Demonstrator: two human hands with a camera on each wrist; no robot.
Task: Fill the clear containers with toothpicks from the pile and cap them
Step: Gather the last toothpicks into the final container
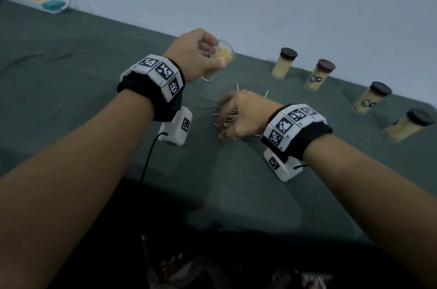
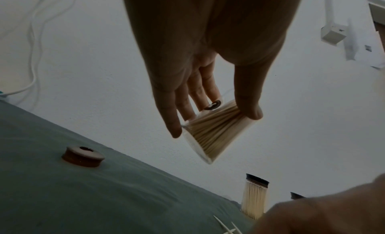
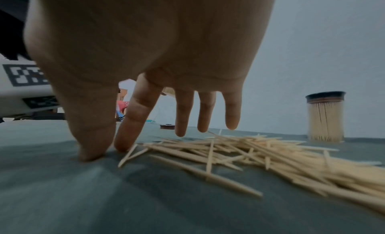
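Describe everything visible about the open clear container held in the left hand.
The uncapped clear plastic cylindrical container is held off the green cloth, tilted with its open mouth toward the head camera. Pale wooden toothpicks pack most of it. The left hand grips its wall, thumb on one side, fingers on the other. A small dark mark sits on its wall.

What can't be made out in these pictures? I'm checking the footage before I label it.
- Toothpick pile: head view, mostly hidden under the right hand.
- Loose brown cap: absent from the head view, apparently behind the left hand.
- Labels on the capped containers: too small to read.
- Near toothpicks: right wrist view, blurred.
- How full the open container is: its base is hidden by the grip.
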